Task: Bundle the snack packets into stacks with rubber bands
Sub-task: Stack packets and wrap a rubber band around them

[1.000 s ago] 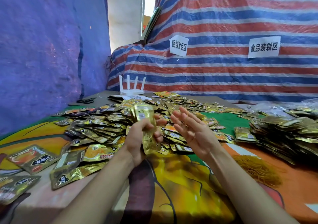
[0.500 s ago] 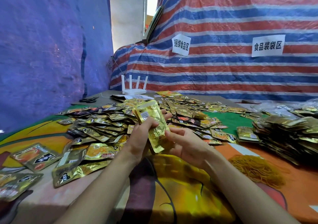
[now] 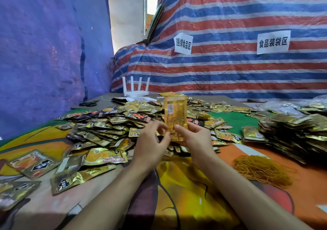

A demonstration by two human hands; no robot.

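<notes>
Packets, loose heap: gold foil, spread over the far-left tabletop straight ahead of the person, probably the supply to draw from. The nearest ones carry a black diamond with white characters, too small to read.

Bundles: packets piled deep at the right edge, well apart from the heap. They seem to be the finished lot, kept out of the working space. No bands can be made out on them.

Bands: tangled yellow pile on the tabletop near the right forearm, likely put there for a quick reach.

Right hand: grip closed round the lower end of the stack, thumb in front.

Left hand: fingers curled just beside the stack's lower left edge. Blur hides whether the grip has a band, the stack or nothing.

Stack: packets squared together, held upright above the heap between both hands, apparently ready for banding. No band shows on it. White label panel near the top, unreadable.

Signs: two white sheets on the striped tarp behind. The left reads 捆绑食品区 and the right 食品装袋区. They seem to mark work zones.
</notes>
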